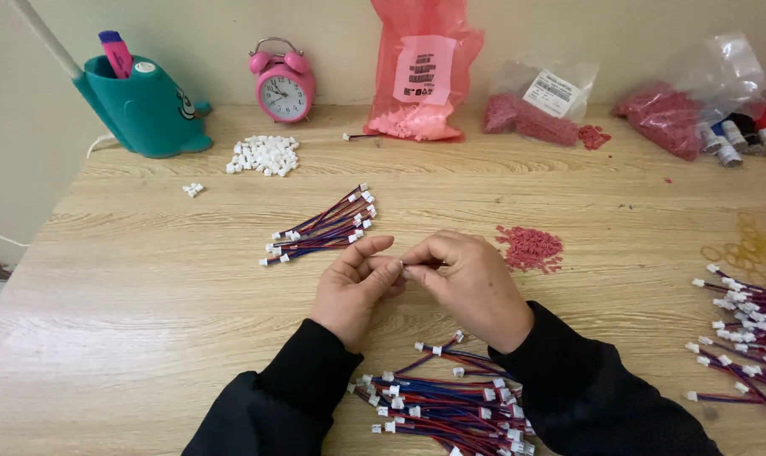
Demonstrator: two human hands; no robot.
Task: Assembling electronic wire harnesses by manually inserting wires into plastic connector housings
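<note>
The left hand and the right hand met at their fingertips over the middle of the pale wood-grain table. Both were curled nearly closed, thumbs and forefingers pinched together on a small piece with a thin dark wire showing between them; the piece itself was too small and too hidden to make out. Black sleeves covered both wrists.

Just below the wrists lay a loose bundle of red and blue wires with small white plastic connectors. Just above the left hand sat a second, tidier bundle of the same red and blue connector wires. Near the right hand, to its upper right, was a small heap of red granular bits. At the right edge lay a third pile of connector wires.

Farther back were a mound of loose white plastic connector housings, a pink twin-bell alarm clock, a teal whale-shaped holder, a pink plastic bag of parts and clear bags of red bits.
</note>
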